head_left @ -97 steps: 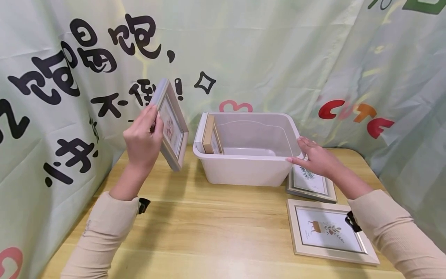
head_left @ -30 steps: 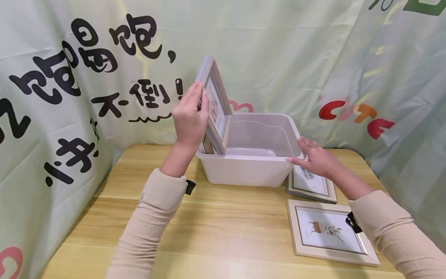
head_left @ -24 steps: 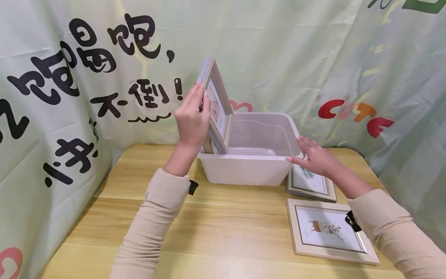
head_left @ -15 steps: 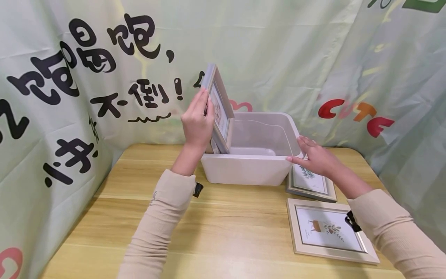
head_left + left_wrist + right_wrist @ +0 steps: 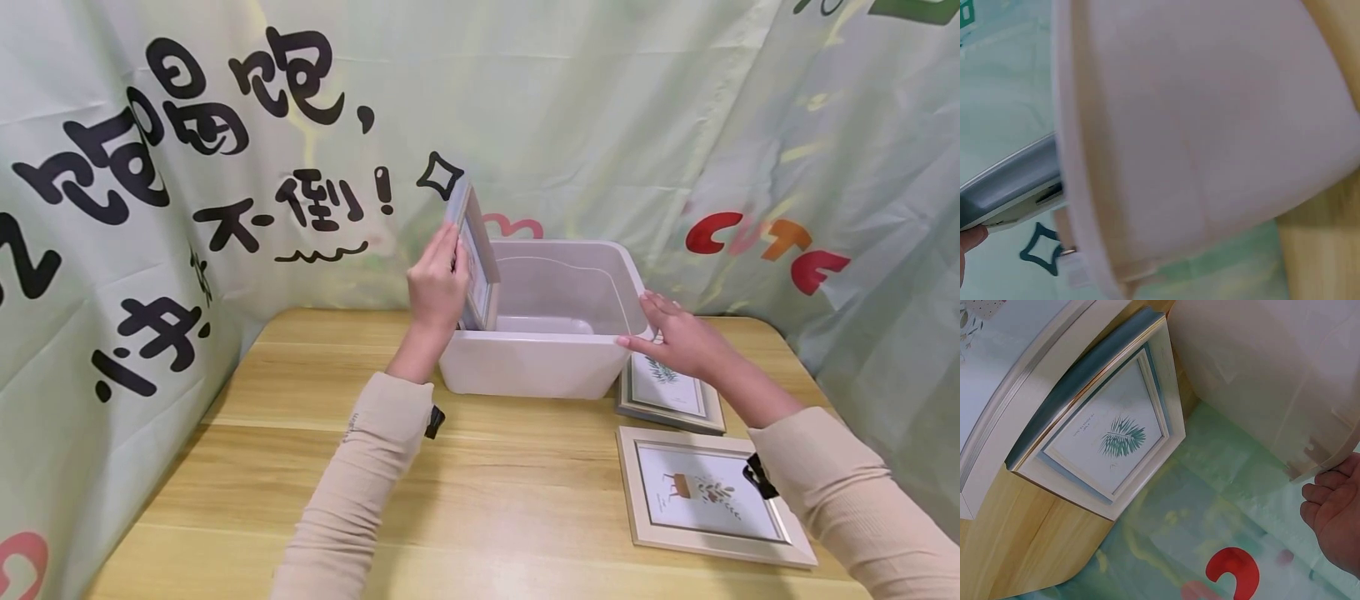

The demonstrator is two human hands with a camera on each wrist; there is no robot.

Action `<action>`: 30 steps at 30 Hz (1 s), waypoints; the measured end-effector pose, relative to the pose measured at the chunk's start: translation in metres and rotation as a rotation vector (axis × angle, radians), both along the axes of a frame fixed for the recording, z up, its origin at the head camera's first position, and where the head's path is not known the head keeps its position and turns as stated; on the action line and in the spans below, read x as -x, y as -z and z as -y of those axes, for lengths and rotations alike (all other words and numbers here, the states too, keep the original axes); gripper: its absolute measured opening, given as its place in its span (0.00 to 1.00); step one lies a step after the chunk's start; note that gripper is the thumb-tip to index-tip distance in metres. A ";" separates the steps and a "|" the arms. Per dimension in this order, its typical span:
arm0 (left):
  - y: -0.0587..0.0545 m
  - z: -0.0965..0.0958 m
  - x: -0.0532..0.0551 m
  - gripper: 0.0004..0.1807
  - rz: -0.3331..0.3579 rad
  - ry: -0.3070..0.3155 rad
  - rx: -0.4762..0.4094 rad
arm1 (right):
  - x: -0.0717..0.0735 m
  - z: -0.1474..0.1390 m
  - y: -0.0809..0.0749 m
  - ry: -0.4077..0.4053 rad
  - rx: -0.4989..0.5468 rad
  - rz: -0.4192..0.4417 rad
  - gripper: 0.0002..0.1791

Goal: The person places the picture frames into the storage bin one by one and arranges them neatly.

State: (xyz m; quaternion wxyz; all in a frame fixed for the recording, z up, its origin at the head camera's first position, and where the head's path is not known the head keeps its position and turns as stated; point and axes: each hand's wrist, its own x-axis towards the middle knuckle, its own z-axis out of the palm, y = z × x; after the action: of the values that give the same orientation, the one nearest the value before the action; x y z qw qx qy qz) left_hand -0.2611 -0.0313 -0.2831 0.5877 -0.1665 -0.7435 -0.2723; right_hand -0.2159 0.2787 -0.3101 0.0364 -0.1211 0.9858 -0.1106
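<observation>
Grip of the left hand [image 5: 437,287] is pinching a picture frame [image 5: 478,262] by its side edge, thumb toward the picture. That frame is standing on edge at the left end of a pale plastic bin [image 5: 536,367] — its lower part is sitting inside, its upper part is rising above the rim, leaning left. Right hand [image 5: 681,335] is gripping the bin's right front corner, thumb over the front rim and fingers along the side. In the left wrist view, a tan edge [image 5: 1064,228] and a whitish edge [image 5: 1075,272] are poking up past the rim.

Just beside the bin's right end, a leaf print frame [image 5: 669,390] is lying face up on the desk [image 5: 480,517]. Nearer the person, a larger pale frame [image 5: 705,500] is lying face up, partly under the right sleeve [image 5: 840,492]. Behind everything, a printed curtain [image 5: 577,125] is hanging.
</observation>
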 end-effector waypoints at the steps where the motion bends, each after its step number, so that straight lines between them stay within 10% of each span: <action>1: 0.003 0.000 0.001 0.09 0.002 -0.004 0.009 | 0.000 0.000 0.000 -0.001 -0.001 0.000 0.52; 17: 0.044 -0.005 0.007 0.10 0.081 -0.056 0.131 | 0.000 0.000 0.000 -0.002 0.000 -0.010 0.51; 30: 0.054 -0.008 0.010 0.08 0.161 -0.132 0.273 | -0.001 0.000 0.001 0.002 0.005 -0.001 0.51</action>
State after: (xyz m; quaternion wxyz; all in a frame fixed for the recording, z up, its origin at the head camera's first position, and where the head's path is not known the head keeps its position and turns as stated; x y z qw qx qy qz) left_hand -0.2710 -0.0231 -0.3367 0.5149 -0.1735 -0.8274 -0.1420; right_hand -0.2145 0.2788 -0.3106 0.0357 -0.1203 0.9856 -0.1129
